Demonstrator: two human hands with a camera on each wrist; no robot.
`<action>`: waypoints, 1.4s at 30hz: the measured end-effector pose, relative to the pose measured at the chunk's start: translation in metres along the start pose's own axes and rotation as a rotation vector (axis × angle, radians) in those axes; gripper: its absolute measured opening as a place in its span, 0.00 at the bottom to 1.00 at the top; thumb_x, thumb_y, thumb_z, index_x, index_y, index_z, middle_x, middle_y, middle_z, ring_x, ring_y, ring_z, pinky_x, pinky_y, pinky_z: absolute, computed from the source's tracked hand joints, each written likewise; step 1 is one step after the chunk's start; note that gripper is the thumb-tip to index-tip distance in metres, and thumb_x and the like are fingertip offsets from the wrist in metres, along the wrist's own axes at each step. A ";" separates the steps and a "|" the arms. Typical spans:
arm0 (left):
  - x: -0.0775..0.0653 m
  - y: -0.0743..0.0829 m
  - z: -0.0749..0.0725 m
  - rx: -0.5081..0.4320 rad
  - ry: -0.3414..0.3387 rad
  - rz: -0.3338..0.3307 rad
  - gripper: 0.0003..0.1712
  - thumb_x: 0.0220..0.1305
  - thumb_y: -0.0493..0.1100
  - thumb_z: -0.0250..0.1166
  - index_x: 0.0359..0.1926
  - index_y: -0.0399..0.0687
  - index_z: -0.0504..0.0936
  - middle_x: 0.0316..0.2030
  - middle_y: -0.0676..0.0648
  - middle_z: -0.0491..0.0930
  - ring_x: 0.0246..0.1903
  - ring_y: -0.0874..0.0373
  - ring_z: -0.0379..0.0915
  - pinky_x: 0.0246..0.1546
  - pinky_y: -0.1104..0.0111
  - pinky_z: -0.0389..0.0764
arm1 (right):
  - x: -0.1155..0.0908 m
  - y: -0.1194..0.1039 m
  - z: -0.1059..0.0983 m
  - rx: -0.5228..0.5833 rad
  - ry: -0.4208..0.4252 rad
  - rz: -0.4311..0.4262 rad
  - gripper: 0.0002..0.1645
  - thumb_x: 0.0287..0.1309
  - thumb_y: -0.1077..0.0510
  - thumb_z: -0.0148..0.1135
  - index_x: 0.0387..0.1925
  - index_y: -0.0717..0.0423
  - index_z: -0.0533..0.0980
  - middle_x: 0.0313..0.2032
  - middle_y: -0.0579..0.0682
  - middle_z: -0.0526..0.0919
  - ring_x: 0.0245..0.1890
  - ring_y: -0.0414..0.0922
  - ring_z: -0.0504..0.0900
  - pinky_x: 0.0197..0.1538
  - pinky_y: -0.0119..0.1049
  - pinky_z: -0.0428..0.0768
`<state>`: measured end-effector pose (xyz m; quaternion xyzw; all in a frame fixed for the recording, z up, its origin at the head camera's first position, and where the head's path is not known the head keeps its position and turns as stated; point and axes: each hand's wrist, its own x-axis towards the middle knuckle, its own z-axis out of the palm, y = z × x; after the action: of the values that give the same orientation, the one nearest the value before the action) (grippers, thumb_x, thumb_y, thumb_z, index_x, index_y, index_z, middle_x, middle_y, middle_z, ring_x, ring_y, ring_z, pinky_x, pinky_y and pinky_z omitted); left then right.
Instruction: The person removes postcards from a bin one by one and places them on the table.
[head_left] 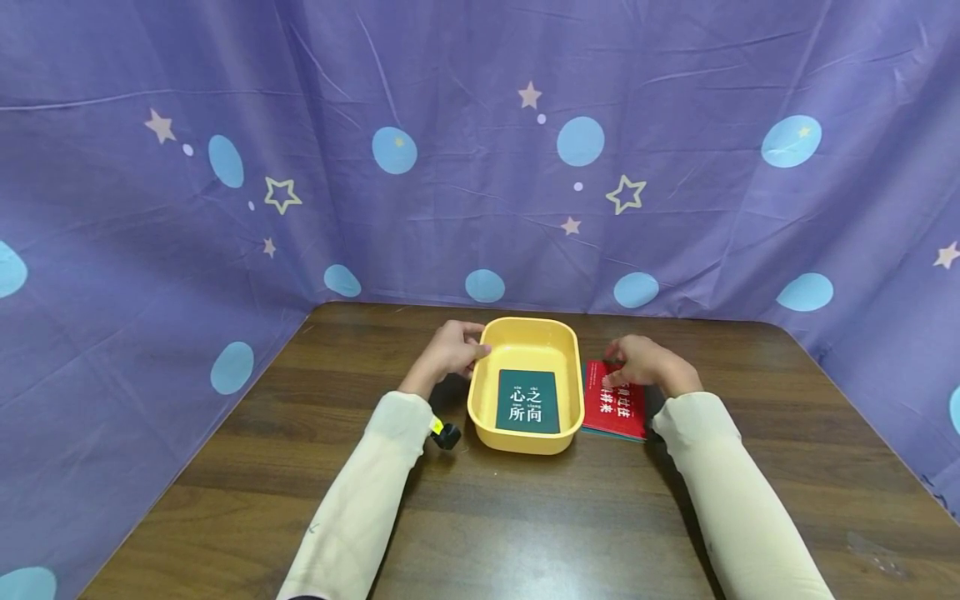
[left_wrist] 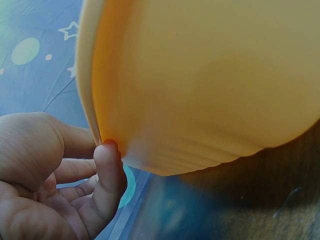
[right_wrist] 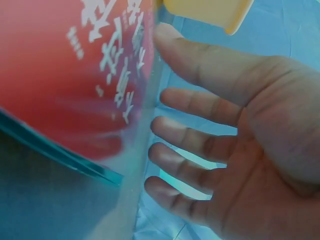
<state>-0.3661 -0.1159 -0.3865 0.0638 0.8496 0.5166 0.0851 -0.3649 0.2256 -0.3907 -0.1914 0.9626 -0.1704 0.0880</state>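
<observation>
A yellow plastic tub point(head_left: 525, 442) stands on the table with a dark green booklet point(head_left: 527, 403) lying flat inside, white characters on its cover. At the tub's left side, my left hand point(head_left: 452, 348) pinches the rim between thumb and fingers; the left wrist view shows the thumb point(left_wrist: 109, 165) against the tub wall. Just right of the tub lies a red booklet point(head_left: 613, 410) with white characters, on top of another with a teal edge point(right_wrist: 60, 151). My right hand point(head_left: 648, 360) reaches over the red booklet, fingers extended and spread along its edge.
The brown wooden table point(head_left: 517, 517) extends in front of the tub and to both sides. A purple curtain point(head_left: 480, 167) with stars and blue dots hangs behind it. A small clear scrap point(head_left: 876, 554) lies near the right front.
</observation>
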 end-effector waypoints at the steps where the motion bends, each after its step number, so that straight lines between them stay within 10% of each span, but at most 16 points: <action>1: 0.000 0.000 0.000 0.000 -0.001 0.000 0.28 0.67 0.36 0.63 0.66 0.38 0.69 0.43 0.33 0.80 0.34 0.41 0.81 0.23 0.61 0.86 | 0.000 -0.001 -0.001 -0.003 0.023 -0.007 0.32 0.51 0.53 0.74 0.54 0.67 0.75 0.45 0.62 0.81 0.46 0.54 0.78 0.50 0.50 0.78; 11: 0.000 0.000 0.000 0.004 0.002 0.004 0.28 0.66 0.36 0.64 0.66 0.37 0.69 0.42 0.34 0.81 0.32 0.43 0.81 0.24 0.61 0.86 | 0.002 -0.024 -0.007 -0.019 0.305 -0.127 0.30 0.64 0.49 0.63 0.57 0.69 0.72 0.51 0.65 0.77 0.53 0.59 0.73 0.56 0.55 0.72; 21: 0.001 0.000 0.000 0.005 0.002 0.005 0.29 0.66 0.36 0.64 0.66 0.37 0.69 0.42 0.33 0.81 0.34 0.40 0.81 0.23 0.62 0.86 | 0.008 -0.063 0.000 0.020 0.405 -0.207 0.34 0.66 0.46 0.61 0.62 0.67 0.68 0.50 0.63 0.76 0.51 0.55 0.73 0.54 0.53 0.75; 42: -0.001 0.001 0.000 0.033 0.004 0.012 0.27 0.66 0.36 0.63 0.65 0.39 0.70 0.42 0.33 0.80 0.30 0.45 0.81 0.24 0.60 0.86 | 0.013 -0.101 0.032 -0.082 0.129 -0.234 0.49 0.51 0.32 0.68 0.65 0.59 0.69 0.60 0.57 0.73 0.59 0.52 0.71 0.63 0.50 0.71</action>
<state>-0.3646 -0.1155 -0.3856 0.0693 0.8578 0.5031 0.0793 -0.3355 0.1237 -0.3849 -0.2946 0.9435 -0.1519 -0.0025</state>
